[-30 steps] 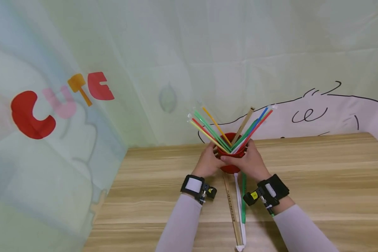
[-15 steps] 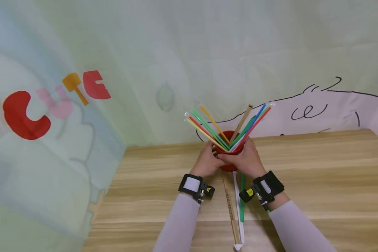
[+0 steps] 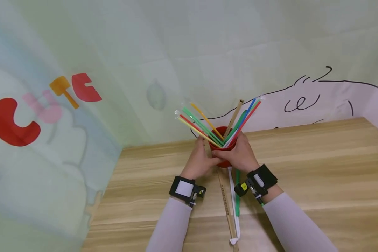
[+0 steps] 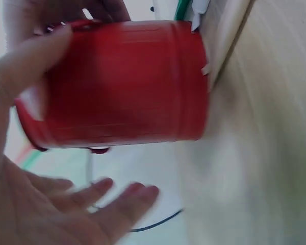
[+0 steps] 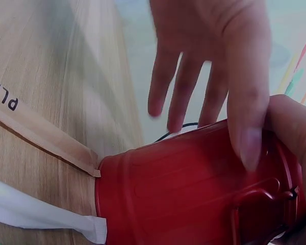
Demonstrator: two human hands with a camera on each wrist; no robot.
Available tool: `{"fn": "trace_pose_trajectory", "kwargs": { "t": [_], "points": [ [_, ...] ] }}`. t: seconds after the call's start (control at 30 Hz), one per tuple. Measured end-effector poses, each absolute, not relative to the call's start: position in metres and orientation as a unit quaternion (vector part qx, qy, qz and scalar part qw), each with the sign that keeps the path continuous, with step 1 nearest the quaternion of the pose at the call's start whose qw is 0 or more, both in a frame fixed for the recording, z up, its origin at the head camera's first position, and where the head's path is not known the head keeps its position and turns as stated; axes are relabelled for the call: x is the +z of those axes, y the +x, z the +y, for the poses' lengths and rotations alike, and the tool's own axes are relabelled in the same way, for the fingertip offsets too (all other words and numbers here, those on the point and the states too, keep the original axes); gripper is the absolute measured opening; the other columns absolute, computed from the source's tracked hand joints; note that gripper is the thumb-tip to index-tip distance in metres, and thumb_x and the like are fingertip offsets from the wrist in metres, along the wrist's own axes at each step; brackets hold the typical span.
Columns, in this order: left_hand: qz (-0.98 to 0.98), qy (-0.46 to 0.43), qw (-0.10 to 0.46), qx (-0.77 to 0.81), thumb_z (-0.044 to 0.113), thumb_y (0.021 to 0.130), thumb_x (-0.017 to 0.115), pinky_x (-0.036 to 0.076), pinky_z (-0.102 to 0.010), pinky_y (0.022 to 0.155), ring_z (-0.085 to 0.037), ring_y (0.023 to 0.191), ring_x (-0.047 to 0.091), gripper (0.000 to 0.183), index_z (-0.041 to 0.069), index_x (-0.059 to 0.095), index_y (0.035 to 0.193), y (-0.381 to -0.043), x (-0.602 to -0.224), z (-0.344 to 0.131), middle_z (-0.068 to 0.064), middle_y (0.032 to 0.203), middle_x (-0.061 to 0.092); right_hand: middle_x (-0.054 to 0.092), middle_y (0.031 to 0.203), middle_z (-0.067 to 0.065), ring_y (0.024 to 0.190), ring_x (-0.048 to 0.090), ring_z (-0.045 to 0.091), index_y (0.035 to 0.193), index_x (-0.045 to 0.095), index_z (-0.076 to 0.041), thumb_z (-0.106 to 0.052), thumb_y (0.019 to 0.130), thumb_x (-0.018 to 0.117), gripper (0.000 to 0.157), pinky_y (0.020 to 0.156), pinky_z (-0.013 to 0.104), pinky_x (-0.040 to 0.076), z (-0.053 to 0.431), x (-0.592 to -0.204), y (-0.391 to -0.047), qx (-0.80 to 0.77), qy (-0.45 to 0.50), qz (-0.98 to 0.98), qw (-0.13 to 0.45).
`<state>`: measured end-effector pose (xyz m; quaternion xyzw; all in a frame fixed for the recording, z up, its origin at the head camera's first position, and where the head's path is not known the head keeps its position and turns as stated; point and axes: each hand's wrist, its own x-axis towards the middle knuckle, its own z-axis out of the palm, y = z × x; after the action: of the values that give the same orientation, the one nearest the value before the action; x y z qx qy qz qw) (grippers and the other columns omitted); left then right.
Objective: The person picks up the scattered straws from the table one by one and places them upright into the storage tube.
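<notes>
Right hand [image 3: 239,155] gripping red cup [image 3: 222,154], left hand [image 3: 199,161] open beside

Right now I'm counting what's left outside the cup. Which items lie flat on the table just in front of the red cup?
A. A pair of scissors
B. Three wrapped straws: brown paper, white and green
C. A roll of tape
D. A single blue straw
B: the head view shows a brown paper-wrapped straw, a white straw and a green straw lying side by side on the table, near the red cup.
</notes>
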<state>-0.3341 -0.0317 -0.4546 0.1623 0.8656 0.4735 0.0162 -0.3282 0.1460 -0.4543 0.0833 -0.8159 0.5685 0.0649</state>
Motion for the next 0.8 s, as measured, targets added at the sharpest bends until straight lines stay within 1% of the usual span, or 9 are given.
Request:
{"fn": "trace_pose_trajectory", "kwargs": {
  "t": [0.03, 0.13, 0.27, 0.37, 0.53, 0.6, 0.67, 0.73, 0.8],
  "points": [
    [0.876, 0.152, 0.009, 0.458, 0.034, 0.087, 0.084, 0.037, -0.054, 0.121, -0.032, 0.152, 0.036, 0.109, 0.011, 0.012, 0.165, -0.330, -0.450, -0.033, -0.017, 0.167, 0.028, 0.055, 0.141, 0.010, 0.128, 0.054, 0.030, 0.149, 0.040, -0.013, -0.030, 0.079, 0.091, 0.088, 0.107, 0.053, 0.050, 0.146, -0.454, -0.328, 0.570, 0.084, -0.815, 0.064],
    [0.904, 0.112, -0.001, 0.413, 0.037, 0.087, 0.084, 0.040, -0.056, 0.118, -0.038, 0.150, 0.039, 0.110, 0.001, 0.014, 0.164, -0.315, -0.437, -0.034, -0.023, 0.166, 0.030, 0.054, 0.143, 0.010, 0.130, 0.054, 0.030, 0.150, 0.040, -0.012, -0.029, 0.080, 0.090, 0.088, 0.109, 0.055, 0.049, 0.146, -0.453, -0.328, 0.571, 0.083, -0.815, 0.060],
    [0.932, 0.085, 0.003, 0.353, 0.030, 0.087, 0.083, 0.051, -0.056, 0.108, -0.043, 0.134, 0.055, 0.100, -0.005, 0.022, 0.159, -0.295, -0.427, -0.032, -0.029, 0.157, 0.040, 0.053, 0.143, 0.010, 0.131, 0.052, 0.030, 0.150, 0.039, -0.012, -0.030, 0.081, 0.090, 0.088, 0.109, 0.056, 0.049, 0.147, -0.453, -0.328, 0.571, 0.078, -0.815, 0.052],
    [0.945, 0.084, 0.027, 0.314, 0.025, 0.087, 0.081, 0.057, -0.054, 0.097, -0.041, 0.117, 0.064, 0.093, -0.006, 0.027, 0.156, -0.282, -0.427, -0.029, -0.030, 0.150, 0.047, 0.052, 0.145, 0.012, 0.133, 0.051, 0.031, 0.151, 0.037, -0.012, -0.029, 0.081, 0.090, 0.089, 0.110, 0.058, 0.049, 0.147, -0.453, -0.328, 0.571, 0.077, -0.816, 0.048],
    [0.961, 0.100, 0.065, 0.250, 0.026, 0.086, 0.082, 0.062, -0.047, 0.084, -0.032, 0.096, 0.069, 0.086, -0.009, 0.036, 0.149, -0.266, -0.441, -0.019, -0.029, 0.139, 0.057, 0.050, 0.147, 0.013, 0.135, 0.050, 0.032, 0.152, 0.035, -0.011, -0.029, 0.081, 0.090, 0.091, 0.108, 0.059, 0.050, 0.148, -0.451, -0.327, 0.567, 0.071, -0.819, 0.046],
    [0.962, 0.109, 0.073, 0.238, 0.024, 0.084, 0.084, 0.061, -0.042, 0.074, -0.028, 0.085, 0.068, 0.083, -0.009, 0.039, 0.146, -0.260, -0.447, -0.014, -0.027, 0.131, 0.061, 0.050, 0.146, 0.013, 0.134, 0.050, 0.032, 0.151, 0.036, -0.011, -0.029, 0.081, 0.090, 0.091, 0.108, 0.058, 0.051, 0.147, -0.450, -0.327, 0.568, 0.069, -0.819, 0.045],
    [0.964, 0.120, 0.074, 0.227, 0.021, 0.082, 0.084, 0.057, -0.037, 0.064, -0.024, 0.075, 0.064, 0.080, -0.008, 0.042, 0.143, -0.256, -0.452, -0.009, -0.022, 0.118, 0.065, 0.050, 0.146, 0.013, 0.134, 0.051, 0.032, 0.151, 0.037, -0.011, -0.029, 0.081, 0.090, 0.090, 0.107, 0.058, 0.051, 0.147, -0.450, -0.327, 0.569, 0.070, -0.818, 0.045],
    [0.964, 0.131, 0.074, 0.220, 0.019, 0.080, 0.085, 0.052, -0.033, 0.058, -0.021, 0.068, 0.060, 0.080, -0.007, 0.042, 0.143, -0.254, -0.457, -0.006, -0.018, 0.108, 0.066, 0.051, 0.145, 0.013, 0.133, 0.051, 0.032, 0.151, 0.037, -0.011, -0.028, 0.081, 0.090, 0.089, 0.107, 0.057, 0.052, 0.147, -0.450, -0.327, 0.571, 0.073, -0.816, 0.046],
    [0.964, 0.140, 0.071, 0.216, 0.016, 0.079, 0.086, 0.048, -0.031, 0.054, -0.020, 0.065, 0.057, 0.080, -0.007, 0.042, 0.142, -0.252, -0.460, -0.004, -0.017, 0.104, 0.065, 0.052, 0.145, 0.013, 0.133, 0.052, 0.032, 0.151, 0.038, -0.011, -0.028, 0.081, 0.090, 0.089, 0.107, 0.057, 0.052, 0.147, -0.451, -0.328, 0.573, 0.078, -0.815, 0.047]
  ]
}}
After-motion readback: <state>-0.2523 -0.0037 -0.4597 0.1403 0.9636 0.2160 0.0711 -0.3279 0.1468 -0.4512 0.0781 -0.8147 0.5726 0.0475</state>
